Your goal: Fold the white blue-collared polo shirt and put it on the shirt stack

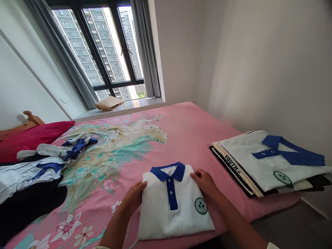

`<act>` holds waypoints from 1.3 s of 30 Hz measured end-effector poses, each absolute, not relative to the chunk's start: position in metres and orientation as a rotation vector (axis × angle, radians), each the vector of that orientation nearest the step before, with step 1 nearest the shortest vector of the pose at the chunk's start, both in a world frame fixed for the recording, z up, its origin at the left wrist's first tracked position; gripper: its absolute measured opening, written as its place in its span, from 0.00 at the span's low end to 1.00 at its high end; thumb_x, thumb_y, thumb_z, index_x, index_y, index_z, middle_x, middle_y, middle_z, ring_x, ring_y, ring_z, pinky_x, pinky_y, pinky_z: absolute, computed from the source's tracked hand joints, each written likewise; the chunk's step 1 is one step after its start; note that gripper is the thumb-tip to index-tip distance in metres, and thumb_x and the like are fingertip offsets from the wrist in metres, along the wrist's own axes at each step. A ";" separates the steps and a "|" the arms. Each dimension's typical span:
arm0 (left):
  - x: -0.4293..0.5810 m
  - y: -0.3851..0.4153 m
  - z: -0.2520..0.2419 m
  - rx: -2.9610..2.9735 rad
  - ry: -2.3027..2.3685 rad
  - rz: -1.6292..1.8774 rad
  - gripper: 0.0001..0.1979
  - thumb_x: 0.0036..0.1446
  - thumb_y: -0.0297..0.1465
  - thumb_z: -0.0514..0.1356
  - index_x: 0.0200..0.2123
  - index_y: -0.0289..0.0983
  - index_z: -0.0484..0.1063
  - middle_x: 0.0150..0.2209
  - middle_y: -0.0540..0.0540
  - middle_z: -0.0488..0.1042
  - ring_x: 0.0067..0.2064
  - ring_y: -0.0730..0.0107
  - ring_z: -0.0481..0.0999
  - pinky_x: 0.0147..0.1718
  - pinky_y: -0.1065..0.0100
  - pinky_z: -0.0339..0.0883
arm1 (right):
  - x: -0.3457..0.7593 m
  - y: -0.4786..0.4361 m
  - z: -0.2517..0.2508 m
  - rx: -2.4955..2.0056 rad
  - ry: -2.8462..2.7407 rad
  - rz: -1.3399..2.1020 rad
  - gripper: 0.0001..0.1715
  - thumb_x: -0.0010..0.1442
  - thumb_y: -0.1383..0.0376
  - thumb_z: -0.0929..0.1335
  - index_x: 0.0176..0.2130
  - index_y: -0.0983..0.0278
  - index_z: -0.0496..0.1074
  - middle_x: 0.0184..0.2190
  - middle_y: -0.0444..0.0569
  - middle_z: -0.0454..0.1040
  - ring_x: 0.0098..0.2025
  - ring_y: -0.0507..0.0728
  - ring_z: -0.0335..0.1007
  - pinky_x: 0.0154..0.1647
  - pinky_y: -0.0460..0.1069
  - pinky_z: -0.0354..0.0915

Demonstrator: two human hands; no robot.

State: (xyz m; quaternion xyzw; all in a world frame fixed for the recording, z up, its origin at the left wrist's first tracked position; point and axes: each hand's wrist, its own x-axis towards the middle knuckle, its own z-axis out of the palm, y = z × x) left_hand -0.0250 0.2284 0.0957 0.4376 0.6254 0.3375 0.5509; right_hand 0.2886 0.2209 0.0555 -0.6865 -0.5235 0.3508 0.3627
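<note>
A folded white polo shirt (158,211) with a blue collar, a blue button placket and a round green badge lies front side up at the near edge of the bed. My left hand (133,199) pinches its left shoulder edge between thumb and fingers. On the other side, my right hand (204,181) grips the right shoulder edge in the same way. The shirt's collar points away from me, and its lower edge is nearest me.
At right, a stack of folded clothes (233,169) has another white polo on top. Crumpled clothes (49,169) lie at left beside a red pillow (38,136). The pink floral bedsheet (181,131) spreads toward the window sill, where a beige folded item (109,103) rests.
</note>
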 end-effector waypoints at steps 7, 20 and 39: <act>-0.035 0.227 0.084 0.942 1.523 0.758 0.24 0.37 0.50 0.65 0.22 0.39 0.60 0.13 0.59 0.58 0.14 0.81 0.56 0.13 0.76 0.47 | 0.292 0.221 0.046 -1.847 -1.433 0.935 0.23 0.55 0.47 0.61 0.29 0.63 0.68 0.26 0.45 0.73 0.29 0.55 0.68 0.28 0.47 0.57; -0.040 0.235 0.075 1.087 1.565 0.745 0.16 0.40 0.42 0.62 0.25 0.38 0.63 0.19 0.53 0.67 0.19 0.72 0.67 0.19 0.70 0.60 | 0.288 0.224 0.039 -1.842 -1.396 0.926 0.20 0.55 0.49 0.61 0.30 0.63 0.68 0.28 0.45 0.73 0.31 0.55 0.68 0.31 0.48 0.61; 0.003 0.205 0.052 2.211 1.998 0.148 0.39 0.56 0.50 0.46 0.65 0.36 0.41 0.68 0.41 0.35 0.68 0.57 0.35 0.62 0.45 0.30 | 0.216 0.206 0.028 -2.045 -2.084 0.237 0.42 0.62 0.47 0.51 0.66 0.68 0.41 0.67 0.48 0.35 0.68 0.59 0.27 0.66 0.62 0.29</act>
